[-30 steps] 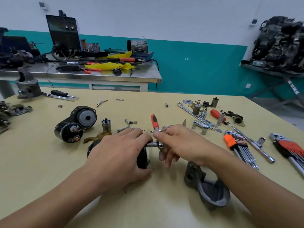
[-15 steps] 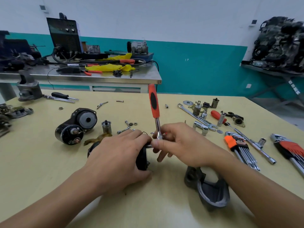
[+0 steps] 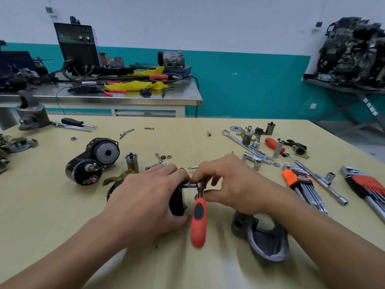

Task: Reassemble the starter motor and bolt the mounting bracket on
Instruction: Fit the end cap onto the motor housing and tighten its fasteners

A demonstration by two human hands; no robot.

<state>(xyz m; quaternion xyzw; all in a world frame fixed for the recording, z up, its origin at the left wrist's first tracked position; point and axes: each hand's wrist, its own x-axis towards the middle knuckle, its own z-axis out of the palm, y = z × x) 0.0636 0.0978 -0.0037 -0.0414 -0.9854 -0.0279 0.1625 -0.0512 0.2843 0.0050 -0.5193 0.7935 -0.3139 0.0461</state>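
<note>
The left hand (image 3: 145, 197) clamps the motor (image 3: 177, 202); the right hand (image 3: 233, 184) pinches the ratchet (image 3: 199, 217) head. Better to hold the socket square, strokes short.

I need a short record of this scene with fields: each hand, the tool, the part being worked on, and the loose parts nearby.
left hand: grips the motor and holds it on the table
right hand: pinches the ratchet at its head
ratchet: head at the motor's end, orange handle points toward the viewer
grey housing: lies loose, right of the motor, not attached
solenoid unit: lies apart, to the left
hex keys: on the right, untouched
</note>
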